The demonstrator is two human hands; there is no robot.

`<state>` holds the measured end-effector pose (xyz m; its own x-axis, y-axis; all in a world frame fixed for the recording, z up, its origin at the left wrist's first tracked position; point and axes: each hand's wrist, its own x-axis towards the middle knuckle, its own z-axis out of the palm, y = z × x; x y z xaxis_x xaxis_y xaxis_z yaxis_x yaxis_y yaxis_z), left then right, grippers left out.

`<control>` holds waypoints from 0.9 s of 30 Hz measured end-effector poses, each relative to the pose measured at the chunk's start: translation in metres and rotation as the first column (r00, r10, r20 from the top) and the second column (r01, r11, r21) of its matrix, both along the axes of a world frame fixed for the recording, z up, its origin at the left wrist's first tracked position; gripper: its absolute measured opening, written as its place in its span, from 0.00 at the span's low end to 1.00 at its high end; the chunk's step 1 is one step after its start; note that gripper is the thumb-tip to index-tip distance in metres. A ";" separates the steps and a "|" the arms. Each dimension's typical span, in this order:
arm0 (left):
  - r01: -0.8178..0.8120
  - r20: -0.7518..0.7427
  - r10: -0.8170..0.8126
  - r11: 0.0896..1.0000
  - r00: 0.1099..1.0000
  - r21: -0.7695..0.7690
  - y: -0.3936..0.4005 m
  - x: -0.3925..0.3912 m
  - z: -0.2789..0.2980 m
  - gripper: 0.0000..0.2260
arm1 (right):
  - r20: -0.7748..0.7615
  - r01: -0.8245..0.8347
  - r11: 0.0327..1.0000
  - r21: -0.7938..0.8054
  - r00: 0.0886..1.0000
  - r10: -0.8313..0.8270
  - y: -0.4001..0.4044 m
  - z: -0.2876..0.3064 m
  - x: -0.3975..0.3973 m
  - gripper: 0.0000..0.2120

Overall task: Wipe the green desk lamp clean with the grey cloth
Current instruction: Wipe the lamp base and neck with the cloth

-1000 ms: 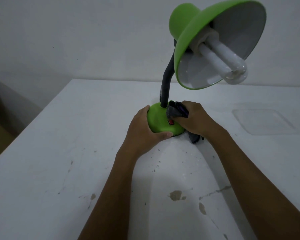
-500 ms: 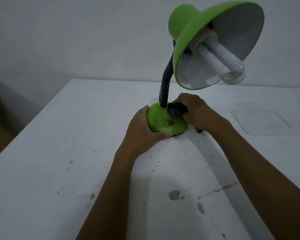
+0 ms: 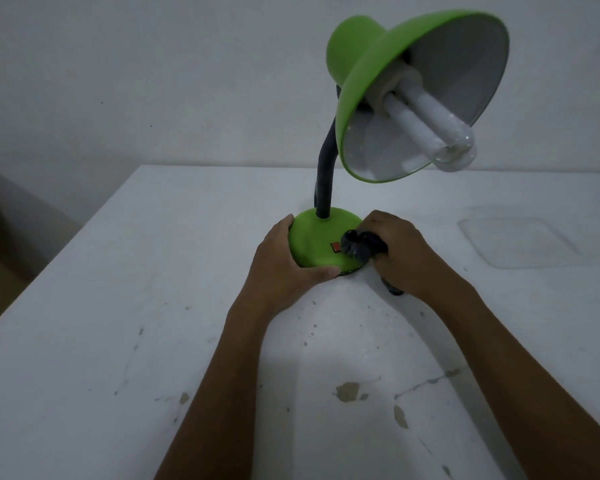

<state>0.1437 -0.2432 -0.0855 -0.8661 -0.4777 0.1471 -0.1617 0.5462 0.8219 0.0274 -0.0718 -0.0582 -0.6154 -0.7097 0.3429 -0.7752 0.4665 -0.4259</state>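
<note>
Left hand [image 3: 284,268] grips lamp [image 3: 321,244] base, right hand [image 3: 400,252] clamps cloth [image 3: 361,245] beside what looks like the switch [image 3: 335,247]; pressing there could flip it.

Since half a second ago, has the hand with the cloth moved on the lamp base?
Yes. The right hand with the cloth slid from beside the black neck toward the base's near edge, next to the red switch.

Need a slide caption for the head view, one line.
Left hand steadies the green lamp base while right hand rubs it with the bunched grey cloth.
</note>
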 end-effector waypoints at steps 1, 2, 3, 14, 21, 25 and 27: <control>0.003 0.001 -0.003 1.000 1.000 0.001 0.000 -0.001 0.001 0.52 | 0.040 0.074 0.997 -0.038 0.997 -0.072 0.003 0.001 -0.005 0.15; 0.001 0.003 -0.001 1.000 1.000 0.002 0.000 -0.001 0.001 0.52 | 0.074 0.137 0.988 -0.072 0.988 -0.132 0.004 0.002 -0.009 0.10; -0.003 0.006 0.003 1.000 1.000 0.004 -0.001 -0.001 0.000 0.52 | 0.109 0.182 0.978 -0.105 0.979 -0.171 0.003 0.003 -0.012 0.05; 0.021 -0.049 -0.018 0.997 0.999 0.073 -0.003 -0.001 0.002 0.40 | 0.131 -0.068 0.997 -0.027 0.989 0.071 -0.055 0.007 0.022 0.14; 0.044 -0.025 -0.043 0.997 0.999 0.067 -0.004 0.001 0.002 0.53 | 0.027 -0.145 0.989 0.021 0.989 0.144 -0.012 0.005 0.011 0.19; 0.082 -0.066 -0.078 0.995 0.995 0.057 -0.003 0.009 0.007 0.44 | 0.064 -0.020 0.994 -0.103 0.998 0.027 0.001 0.011 0.014 0.17; 0.031 -0.174 -0.029 0.999 0.984 0.014 0.004 0.013 0.011 0.31 | 0.148 0.089 0.964 -0.249 0.988 -0.053 0.001 0.016 0.019 0.09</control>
<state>0.1571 -0.2392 -0.0743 -0.8421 -0.4556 0.2886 0.0005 0.5345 0.8452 0.0468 -0.0703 -0.0426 -0.7154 -0.5632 0.4135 -0.6688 0.3806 -0.6386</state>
